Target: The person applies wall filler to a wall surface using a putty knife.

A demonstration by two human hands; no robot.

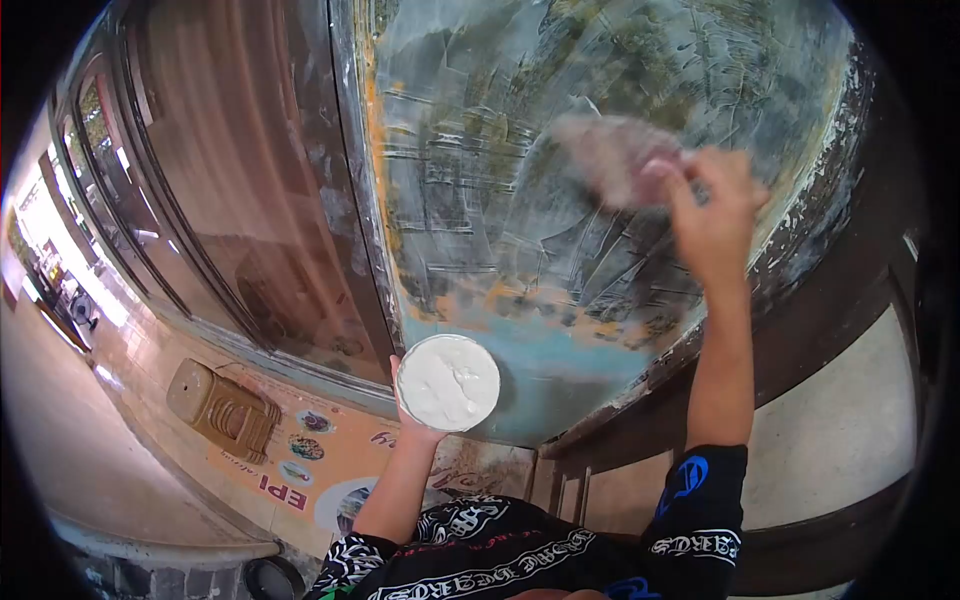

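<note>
Evidently, left hand (422, 432) cups a tub (447, 338) of white paste (445, 385) before the patched wall's (460, 190) lower part; right hand (718, 205) grips a blurred spreader (605, 150) higher up. Tub likely weighty: support base. Paste soft, slippery; spreader light, best pinched at its back.

There was the round, pale tub (447, 384), open side up, white paste filling it near the rim, at the near left of the tall blue-grey panel (465, 180)! And the flat, reddish-brown tool (612, 158), a blur over the panel's right half, its broad end angled left! White streaks crisscrossed the panel's dark patches, orange edged its left, and smooth teal showed near.
</note>
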